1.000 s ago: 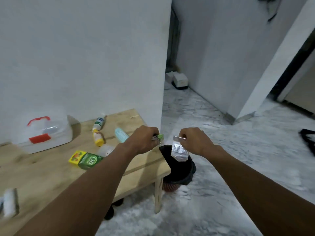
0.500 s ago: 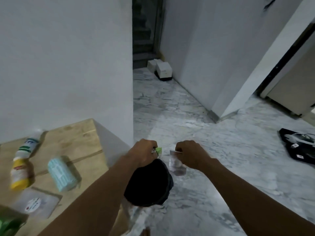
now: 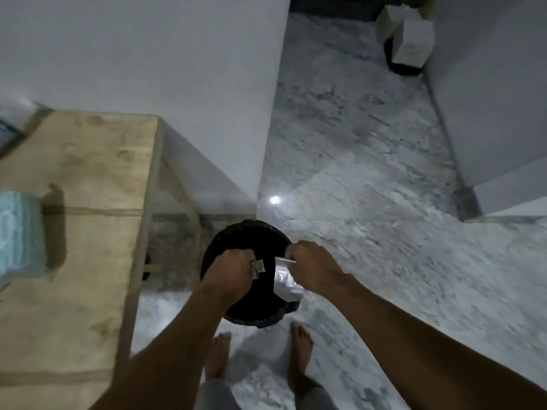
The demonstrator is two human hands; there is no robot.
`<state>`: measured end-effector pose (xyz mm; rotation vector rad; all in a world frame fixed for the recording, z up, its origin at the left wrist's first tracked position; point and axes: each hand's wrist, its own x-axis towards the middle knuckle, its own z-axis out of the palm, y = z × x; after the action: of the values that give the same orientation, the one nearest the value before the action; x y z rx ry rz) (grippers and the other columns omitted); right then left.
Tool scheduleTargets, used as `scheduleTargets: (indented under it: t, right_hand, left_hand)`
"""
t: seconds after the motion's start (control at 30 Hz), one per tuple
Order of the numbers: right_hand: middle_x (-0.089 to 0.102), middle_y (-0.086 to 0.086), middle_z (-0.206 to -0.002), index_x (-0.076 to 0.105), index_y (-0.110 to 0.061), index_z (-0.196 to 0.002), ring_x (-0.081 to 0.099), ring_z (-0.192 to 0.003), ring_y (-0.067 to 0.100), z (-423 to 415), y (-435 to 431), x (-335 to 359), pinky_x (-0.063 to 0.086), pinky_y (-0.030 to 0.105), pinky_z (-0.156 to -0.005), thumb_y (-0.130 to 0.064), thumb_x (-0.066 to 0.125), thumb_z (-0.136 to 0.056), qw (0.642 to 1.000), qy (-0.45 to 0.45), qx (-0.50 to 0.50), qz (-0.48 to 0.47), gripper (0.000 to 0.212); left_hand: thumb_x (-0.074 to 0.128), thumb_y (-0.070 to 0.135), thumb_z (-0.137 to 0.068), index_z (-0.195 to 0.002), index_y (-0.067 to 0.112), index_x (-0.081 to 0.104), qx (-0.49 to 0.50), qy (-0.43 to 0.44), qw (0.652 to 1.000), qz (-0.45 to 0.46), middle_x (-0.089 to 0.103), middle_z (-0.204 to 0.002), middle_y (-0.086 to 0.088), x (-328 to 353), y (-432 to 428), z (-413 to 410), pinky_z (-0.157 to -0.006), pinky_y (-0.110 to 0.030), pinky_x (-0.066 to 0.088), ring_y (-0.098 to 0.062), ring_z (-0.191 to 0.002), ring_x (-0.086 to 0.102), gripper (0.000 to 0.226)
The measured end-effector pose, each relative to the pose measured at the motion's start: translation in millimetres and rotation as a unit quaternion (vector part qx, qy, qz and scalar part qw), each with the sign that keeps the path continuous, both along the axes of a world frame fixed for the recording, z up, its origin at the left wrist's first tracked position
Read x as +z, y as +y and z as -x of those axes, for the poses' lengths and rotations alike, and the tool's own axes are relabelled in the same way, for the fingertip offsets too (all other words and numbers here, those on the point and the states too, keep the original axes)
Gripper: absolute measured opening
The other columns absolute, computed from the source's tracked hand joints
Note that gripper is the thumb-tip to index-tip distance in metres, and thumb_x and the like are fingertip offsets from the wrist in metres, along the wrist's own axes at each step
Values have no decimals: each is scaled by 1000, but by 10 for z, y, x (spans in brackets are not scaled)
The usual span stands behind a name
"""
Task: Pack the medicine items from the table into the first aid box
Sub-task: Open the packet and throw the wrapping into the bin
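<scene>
A silvery wrapper (image 3: 285,284) hangs over the black bin (image 3: 236,235), pinched at its top edge by the right hand (image 3: 313,269). The left hand (image 3: 229,275), just beside it and also above the bin, pinches a small green scrap (image 3: 257,266) (too blurred to read). Left of the bin stands the wooden table (image 3: 88,202), with a pale blue roll (image 3: 20,232) on it.
</scene>
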<state>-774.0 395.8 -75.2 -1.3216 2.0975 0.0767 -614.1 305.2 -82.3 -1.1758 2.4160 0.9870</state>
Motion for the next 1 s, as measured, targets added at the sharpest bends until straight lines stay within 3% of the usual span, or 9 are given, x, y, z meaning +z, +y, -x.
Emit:
scheduleTargets:
  t: [0.17, 0.43, 0.6, 0.8, 0.93, 1.0]
  right_hand:
    - [64, 14, -112, 66, -7, -113, 65, -101, 36, 102, -87, -1214, 55, 38, -82, -6, 55, -94, 999, -21, 34, -18, 22]
    - [59, 16, -116, 60, -6, -118, 61, -107, 37, 127, -157, -3035, 48, 38, -76, -4, 57, -94, 998, -36, 40, -38, 24]
    - [54, 15, -126, 54, -8, -130, 55, -118, 35, 58, -124, -3618, 50, 42, -92, -12, 62, -96, 994, -68, 48, -67, 35]
    - [53, 14, -128, 51, -10, -135, 53, -119, 34, 70, 94, -2967, 50, 41, -90, -15, 56, -98, 995, -66, 45, -64, 38]
    - [53, 11, -131, 52, -12, -137, 53, -123, 32, 108, 61, -1915, 51, 40, -95, -24, 54, -100, 998, -24, 44, -24, 39]
    - [52, 10, -134, 51, -12, -138, 51, -125, 30, 114, -30, -1267, 49, 38, -97, -28, 53, -101, 999, -5, 45, 18, 40]
  left_hand:
    - [59, 12, -90, -97, 11, 67, 96, -37, 995, -17, 70, -98, -9, -1092, 180, 69, -73, -38, 52, -33, -92, 66, 11]
    - [51, 15, -97, -112, 13, 64, 49, -87, 995, 5, 68, -110, -9, -2901, 131, 131, -84, -36, 48, -31, -102, 64, 20]
    - [59, 24, -95, -136, 15, 53, 23, -91, 996, -6, 59, -127, -10, -3528, 149, 13, -91, -38, 48, -29, -115, 58, 42]
    - [55, 26, -97, -139, 12, 50, 33, -80, 996, 32, 55, -133, -10, -2838, 262, -34, -96, -36, 46, -30, -122, 54, 45]
    - [66, 18, -78, -112, 3, 69, 21, -47, 990, 132, 68, -100, -15, -1817, 255, 33, -63, -40, 57, -37, -85, 69, 37]
    - [70, 19, -82, -118, 5, 67, 30, -28, 986, 160, 67, -107, -15, -1126, 235, 105, -67, -41, 56, -37, -89, 68, 39]
